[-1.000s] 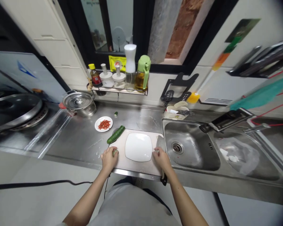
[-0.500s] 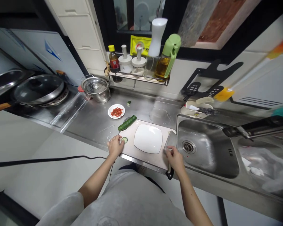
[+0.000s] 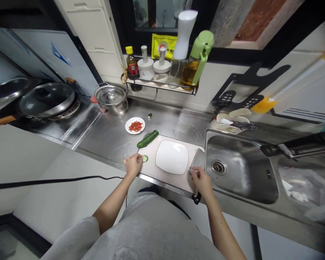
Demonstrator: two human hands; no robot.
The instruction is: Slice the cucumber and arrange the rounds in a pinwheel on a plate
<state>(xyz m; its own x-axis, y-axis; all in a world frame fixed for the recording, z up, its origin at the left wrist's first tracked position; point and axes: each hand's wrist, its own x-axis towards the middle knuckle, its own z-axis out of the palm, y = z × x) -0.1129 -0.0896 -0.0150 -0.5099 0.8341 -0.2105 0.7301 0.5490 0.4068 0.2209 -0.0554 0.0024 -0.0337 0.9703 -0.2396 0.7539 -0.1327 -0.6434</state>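
Note:
On the pale cutting board point(image 3: 165, 177) lies a white rectangular plate point(image 3: 172, 157) with rounded corners. My left hand point(image 3: 133, 165) is at the board's left edge, its fingers closed on a piece of pale-cut cucumber point(image 3: 144, 158). A longer green cucumber point(image 3: 147, 139) rests across the board's upper left corner. To the right of the plate lies a kitchen knife point(image 3: 199, 160), its handle toward me. My right hand point(image 3: 203, 181) is over the knife where blade meets handle, fingertips pinched together; what they hold, if anything, is hidden.
Behind the board are a small plate point(image 3: 128, 126) of chopped red pieces and a cucumber end point(image 3: 150, 116). The sink point(image 3: 238, 169) adjoins on the right. A lidded steel pot point(image 3: 112, 99) and a wok point(image 3: 47, 103) stand left. A rack point(image 3: 162, 85) holds bottles and jars.
The view has shifted slightly. My left fingers have drawn together at the cucumber piece, and more of its cut face shows. My right hand stays by the knife.

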